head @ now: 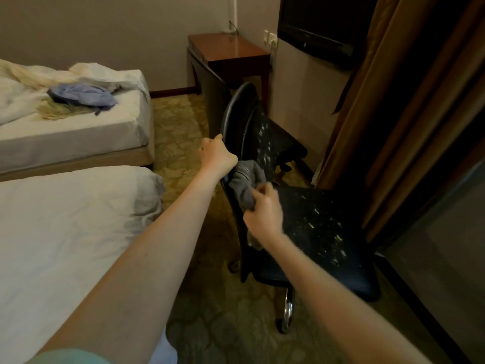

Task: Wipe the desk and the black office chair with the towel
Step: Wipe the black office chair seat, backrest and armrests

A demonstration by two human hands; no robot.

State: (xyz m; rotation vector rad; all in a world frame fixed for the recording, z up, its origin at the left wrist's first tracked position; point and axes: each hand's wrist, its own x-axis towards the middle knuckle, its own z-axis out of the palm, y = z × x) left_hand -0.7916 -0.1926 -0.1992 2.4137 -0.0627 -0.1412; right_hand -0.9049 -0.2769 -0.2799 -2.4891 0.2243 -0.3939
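Note:
The black office chair (325,232) stands in the middle of the view, its seat and backrest flecked with pale specks. My left hand (216,153) grips the left edge of the backrest. My right hand (263,210) is shut on a grey towel (245,181), which is pressed against the inner face of the backrest just above the seat. The dark red wooden desk (228,48) stands against the far wall behind the chair, apart from both hands.
Two beds fill the left side: the near one (65,232) by my left arm, the far one (78,127) with a blue cloth (81,94) on it. A second dark chair (212,82) sits at the desk. Brown curtains (406,101) hang right; a television (322,24) is mounted above.

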